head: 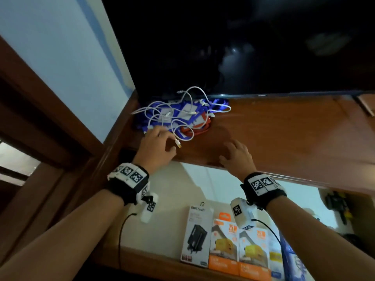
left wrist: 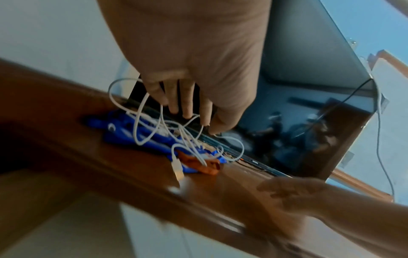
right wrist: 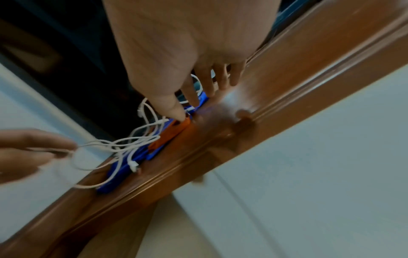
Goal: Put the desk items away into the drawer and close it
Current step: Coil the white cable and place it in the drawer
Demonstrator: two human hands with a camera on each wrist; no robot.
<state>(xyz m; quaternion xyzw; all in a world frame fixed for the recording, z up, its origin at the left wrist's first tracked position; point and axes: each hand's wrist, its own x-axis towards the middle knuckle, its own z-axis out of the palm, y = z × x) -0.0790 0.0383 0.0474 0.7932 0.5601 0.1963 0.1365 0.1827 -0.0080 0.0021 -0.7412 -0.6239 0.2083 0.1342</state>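
Observation:
A tangle of white charging cables [head: 182, 110] lies on blue lanyards [head: 218, 102] and an orange card holder [head: 203, 128] at the back left of the wooden desk top [head: 284, 128]. My left hand [head: 162, 138] is at the pile's near edge and pinches one white cable [right wrist: 92, 144] between thumb and fingers; a USB plug [head: 178, 144] dangles beside it. My right hand [head: 233, 147] hovers flat over the desk to the right of the pile, fingers spread, holding nothing. Below the desk edge the open drawer [head: 152, 264] shows its white inside.
A dark screen [head: 243, 47] stands at the back of the desk, right behind the pile. In the drawer lie a white charger box [head: 197, 232] and two orange charger boxes [head: 224, 240], with blue packaging [head: 292, 258] to their right. A wooden frame [head: 50, 118] rises at the left.

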